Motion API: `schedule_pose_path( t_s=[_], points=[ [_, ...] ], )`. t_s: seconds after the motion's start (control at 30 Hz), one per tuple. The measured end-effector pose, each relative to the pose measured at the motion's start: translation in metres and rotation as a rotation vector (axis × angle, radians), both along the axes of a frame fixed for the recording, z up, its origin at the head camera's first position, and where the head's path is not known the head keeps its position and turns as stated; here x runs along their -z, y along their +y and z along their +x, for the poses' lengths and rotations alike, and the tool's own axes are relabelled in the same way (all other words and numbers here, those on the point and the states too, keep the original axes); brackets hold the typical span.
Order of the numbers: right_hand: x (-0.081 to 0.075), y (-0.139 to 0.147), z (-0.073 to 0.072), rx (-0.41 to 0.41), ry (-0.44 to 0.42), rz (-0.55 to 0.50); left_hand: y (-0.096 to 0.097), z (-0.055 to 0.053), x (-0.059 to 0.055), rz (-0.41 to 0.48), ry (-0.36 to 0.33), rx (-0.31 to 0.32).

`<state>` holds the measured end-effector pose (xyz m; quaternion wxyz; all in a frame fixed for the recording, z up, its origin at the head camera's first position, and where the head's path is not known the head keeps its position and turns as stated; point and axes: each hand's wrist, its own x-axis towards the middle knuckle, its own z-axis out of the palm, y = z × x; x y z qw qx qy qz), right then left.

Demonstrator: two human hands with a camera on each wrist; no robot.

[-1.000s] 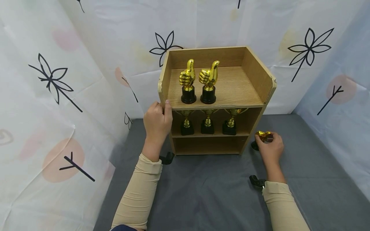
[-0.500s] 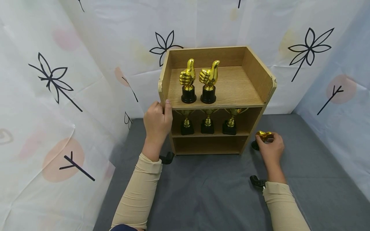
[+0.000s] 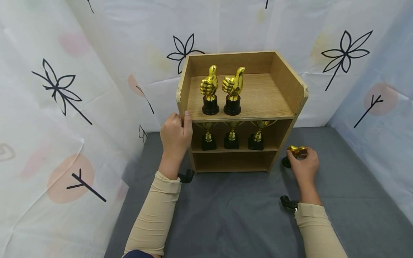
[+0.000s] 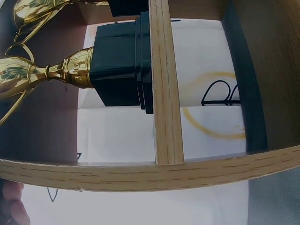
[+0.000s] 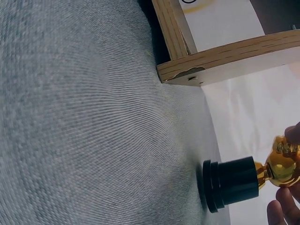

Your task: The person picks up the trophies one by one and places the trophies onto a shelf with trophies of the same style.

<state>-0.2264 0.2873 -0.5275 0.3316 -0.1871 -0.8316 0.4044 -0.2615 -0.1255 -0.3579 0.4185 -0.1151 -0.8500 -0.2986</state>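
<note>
A small wooden shelf unit [image 3: 287, 86] stands in the middle of the head view. My left hand [image 3: 175, 134] grips its left side edge, thumb pointing up along the front. To the right of the unit, my right hand [image 3: 304, 165] holds a gold thumbs-up trophy [image 3: 293, 149] by its golden upper part. In the right wrist view its black round base [image 5: 232, 183] is close over the grey cloth. Two matching thumbs-up trophies, one at left [image 3: 209, 87] and one beside it [image 3: 233, 89], stand on the top shelf.
Three gold cup trophies, the left one [image 3: 208, 140], middle one [image 3: 231, 139] and right one [image 3: 256, 139], stand on the middle shelf. Grey cloth [image 3: 232, 211] covers the table. A white patterned curtain [image 3: 129, 46] hangs behind and along the sides.
My right hand has shifted slightly to the right, carrying the thumbs-up trophy with it. The left hand keeps its grip on the shelf unit.
</note>
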Motion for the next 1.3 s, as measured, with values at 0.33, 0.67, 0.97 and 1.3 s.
schedule_pose_path(
  t_s=[0.33,0.67,0.97,1.3],
  points=[
    [-0.006,0.000,0.002,0.002,0.013,-0.004,0.000,0.000,0.000,0.005,-0.010,0.009],
    [-0.014,-0.002,0.005,0.023,0.043,-0.063,0.000,-0.001,0.001,0.001,0.001,0.000],
    [-0.025,-0.003,0.009,0.046,0.054,-0.092,-0.001,-0.001,0.002,0.001,0.008,-0.007],
    [-0.035,0.000,0.011,0.048,0.134,-0.093,0.001,-0.001,0.002,0.007,0.008,-0.010]
  ],
)
